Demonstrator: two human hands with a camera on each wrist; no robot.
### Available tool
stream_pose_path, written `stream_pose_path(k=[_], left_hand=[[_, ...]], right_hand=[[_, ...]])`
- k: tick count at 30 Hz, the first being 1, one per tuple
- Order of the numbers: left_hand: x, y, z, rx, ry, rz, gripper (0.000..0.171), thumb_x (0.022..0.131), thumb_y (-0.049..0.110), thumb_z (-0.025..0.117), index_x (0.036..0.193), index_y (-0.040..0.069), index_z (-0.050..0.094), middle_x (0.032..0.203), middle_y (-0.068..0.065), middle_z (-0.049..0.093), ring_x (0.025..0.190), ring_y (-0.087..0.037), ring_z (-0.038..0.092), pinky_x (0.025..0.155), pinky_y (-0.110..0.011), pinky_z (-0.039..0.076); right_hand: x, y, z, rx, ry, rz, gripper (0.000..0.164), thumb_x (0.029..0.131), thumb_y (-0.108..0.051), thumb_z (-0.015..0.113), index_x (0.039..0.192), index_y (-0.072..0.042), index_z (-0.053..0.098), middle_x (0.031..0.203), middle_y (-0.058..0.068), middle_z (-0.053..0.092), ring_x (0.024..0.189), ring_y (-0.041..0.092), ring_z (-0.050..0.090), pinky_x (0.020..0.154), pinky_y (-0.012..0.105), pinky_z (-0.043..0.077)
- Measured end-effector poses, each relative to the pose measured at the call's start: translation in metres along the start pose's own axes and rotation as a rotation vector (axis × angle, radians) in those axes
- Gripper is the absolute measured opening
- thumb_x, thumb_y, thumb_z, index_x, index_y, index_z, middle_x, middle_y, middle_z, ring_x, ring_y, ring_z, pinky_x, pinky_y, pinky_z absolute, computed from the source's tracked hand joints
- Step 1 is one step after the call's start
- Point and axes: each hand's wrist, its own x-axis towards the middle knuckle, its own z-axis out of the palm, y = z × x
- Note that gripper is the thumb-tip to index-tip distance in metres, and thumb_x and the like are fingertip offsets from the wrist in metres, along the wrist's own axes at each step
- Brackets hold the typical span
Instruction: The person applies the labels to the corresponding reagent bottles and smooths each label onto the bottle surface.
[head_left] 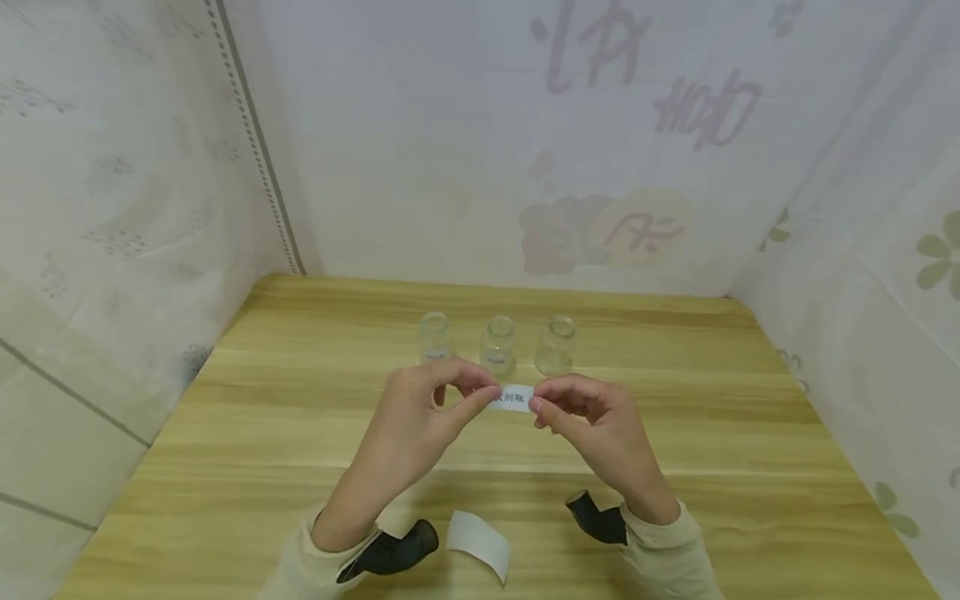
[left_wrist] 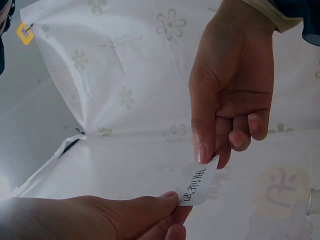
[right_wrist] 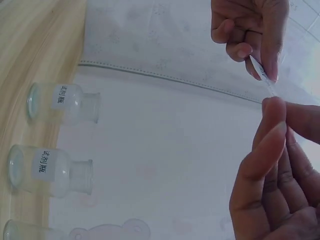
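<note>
Between both hands, a small white label [head_left: 516, 397] with handwritten dark characters is stretched out above the table. My left hand [head_left: 420, 425] pinches its left end between thumb and finger; my right hand [head_left: 603, 425] pinches the right end the same way. In the left wrist view the label [left_wrist: 194, 185] faces the camera, while the right wrist view shows it nearly edge-on. Just beyond the hands stand three clear glass bottles in a row. The left bottle [head_left: 435, 333] and middle bottle [head_left: 498, 337] carry similar labels; on the right bottle [head_left: 557, 350] I see none.
A curled piece of white paper [head_left: 480, 540] lies on the wooden table [head_left: 262, 450] between the forearms. Black curved pieces [head_left: 397, 550] sit at both sleeve cuffs. Patterned cloth walls [head_left: 450, 150] stand behind the table and at both sides.
</note>
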Motion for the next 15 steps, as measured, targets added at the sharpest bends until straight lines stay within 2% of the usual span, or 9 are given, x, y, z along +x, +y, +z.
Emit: stream_pose_path(k=[3,7,10,15], left_hand=[[0.001,-0.001,0.002,-0.023,0.002,0.006,0.004,0.094,0.019,0.079,0.097,0.016,0.080,0.082,0.014,0.071,0.071,-0.005,0.056,0.068,-0.032,0.046],[0.004,-0.004,0.007,-0.058,0.046,0.028,0.012,0.091,0.014,0.081,0.104,0.015,0.082,0.087,0.009,0.076,0.072,-0.006,0.059,0.068,-0.032,0.046],[0.006,-0.007,0.013,-0.081,0.086,0.043,0.013,0.090,0.015,0.082,0.103,0.014,0.082,0.086,0.010,0.076,0.073,-0.006,0.061,0.067,-0.030,0.045],[0.009,-0.010,0.022,-0.106,0.096,0.046,0.010,0.090,0.017,0.082,0.099,0.013,0.083,0.082,0.011,0.075,0.071,-0.007,0.059,0.066,-0.029,0.046]], right_hand=[[0.000,0.000,0.000,-0.044,0.045,-0.010,0.010,0.093,0.008,0.071,0.098,0.000,0.075,0.083,0.001,0.072,0.068,0.016,0.068,0.065,0.027,0.057],[-0.001,-0.001,-0.001,-0.085,0.106,-0.016,0.010,0.092,0.007,0.073,0.097,-0.001,0.075,0.082,0.001,0.072,0.066,0.016,0.067,0.065,0.027,0.057],[-0.001,-0.001,-0.002,-0.087,0.136,-0.023,0.010,0.091,0.008,0.073,0.096,-0.001,0.075,0.082,0.002,0.072,0.064,0.017,0.067,0.063,0.026,0.056],[-0.001,0.000,-0.004,-0.058,0.161,-0.042,0.012,0.092,0.010,0.071,0.097,0.000,0.075,0.083,0.008,0.071,0.064,0.019,0.067,0.061,0.025,0.055]])
